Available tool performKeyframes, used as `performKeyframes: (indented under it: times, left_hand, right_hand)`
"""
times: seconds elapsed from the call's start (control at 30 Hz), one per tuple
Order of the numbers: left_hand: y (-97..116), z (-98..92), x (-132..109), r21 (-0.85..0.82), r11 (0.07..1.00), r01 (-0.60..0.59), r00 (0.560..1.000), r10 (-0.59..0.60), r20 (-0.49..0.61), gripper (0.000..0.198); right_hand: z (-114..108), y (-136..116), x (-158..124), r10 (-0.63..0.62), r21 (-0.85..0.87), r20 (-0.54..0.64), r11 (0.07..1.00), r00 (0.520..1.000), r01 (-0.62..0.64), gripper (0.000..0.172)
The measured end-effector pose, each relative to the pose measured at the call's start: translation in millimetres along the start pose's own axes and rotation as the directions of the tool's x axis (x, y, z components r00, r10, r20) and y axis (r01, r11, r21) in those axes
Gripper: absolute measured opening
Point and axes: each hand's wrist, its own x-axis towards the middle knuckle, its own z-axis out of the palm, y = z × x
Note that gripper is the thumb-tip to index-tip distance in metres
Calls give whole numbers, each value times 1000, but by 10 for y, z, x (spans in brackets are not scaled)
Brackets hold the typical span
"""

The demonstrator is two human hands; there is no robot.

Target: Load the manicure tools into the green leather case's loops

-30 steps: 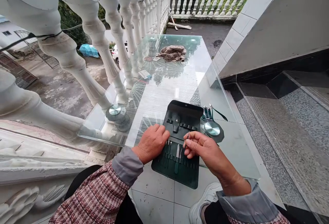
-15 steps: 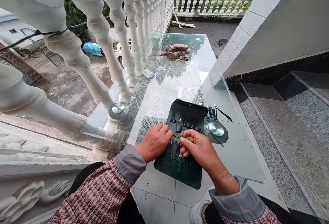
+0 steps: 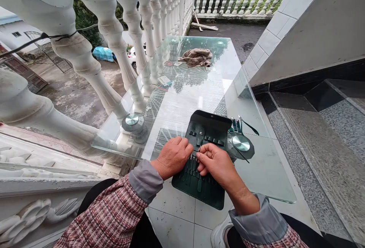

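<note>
An opened dark green manicure case (image 3: 212,198) lies at the near end of the glass table, its flap folded up and away from me. Slim metal tools (image 3: 193,164) sit in loops in its lower half, while the loops in the upper half hold nothing. My left hand (image 3: 173,157) is curled over the case's left edge, its thumb hidden. Above the middle of the case, my right hand (image 3: 215,162) pinches a thin metal tool whose tip shows above the fingers; its kind is unclear. Right of the case lie several nail clippers (image 3: 236,125) and a pair of tweezers (image 3: 248,125).
A thin dark stick-like tool (image 3: 239,153) lies beside a round metal table fitting (image 3: 241,143). Farther along the glass table (image 3: 265,176) are a crumpled brown cloth (image 3: 196,57) and a small card (image 3: 164,81). White balusters (image 3: 108,46) stand left, stone steps (image 3: 308,141) right.
My right hand has shifted slightly left and up over the case, and the tip of the thin tool now shows above its fingers. My left hand stays at the case's edge.
</note>
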Motion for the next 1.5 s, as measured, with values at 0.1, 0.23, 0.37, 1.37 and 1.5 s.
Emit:
performKeyframes:
  times: [0.1, 0.23, 0.37, 1.37, 1.5]
  left_hand:
    - [5, 0, -1, -3, 1000, 7, 1000, -7, 9, 19]
    - [11, 5, -1, 0, 1000, 7, 1000, -7, 0, 19]
    - [10, 12, -3, 10, 1000, 7, 1000, -7, -23, 18]
    - [12, 14, -2, 46, 999, 4, 999, -2, -49, 16]
    - [14, 24, -5, 47, 999, 6, 999, -4, -49, 17]
  right_hand:
    - [13, -4, -1, 3, -14, -7, 1000, 1000, -3, 20]
    - [24, -2, 2, -11, -44, -13, 999, 1000, 11, 29]
    - [-11, -2, 5, -37, -45, 14, 998, 999, 37, 21]
    - [-290, 90, 100, -655, -726, 25, 508, 755, 464, 23]
    - [-274, 109, 87, -723, -727, 120, 402, 680, 556, 15]
